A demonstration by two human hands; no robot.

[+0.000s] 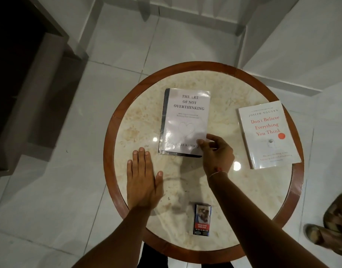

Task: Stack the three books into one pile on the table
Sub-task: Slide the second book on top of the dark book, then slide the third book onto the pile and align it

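A white book titled "The Art of Not Overthinking" (185, 120) lies flat in the middle of the round table (205, 80). A dark band runs along its left and near edges; I cannot tell whether another book lies under it. A second white book, "Don't Believe Everything You Think" (268, 134), lies at the table's right side, apart from the first. My right hand (217, 153) pinches the middle book's near right corner, thumb on the cover. My left hand (143, 178) rests flat on the tabletop, fingers spread, just left of that book and not touching it.
A small cigarette pack (202, 219) stands near the table's front edge between my forearms. The table has a raised brown wooden rim (110, 132). Sandals (332, 227) lie on the tiled floor at the right. Dark furniture (21, 84) stands at the left.
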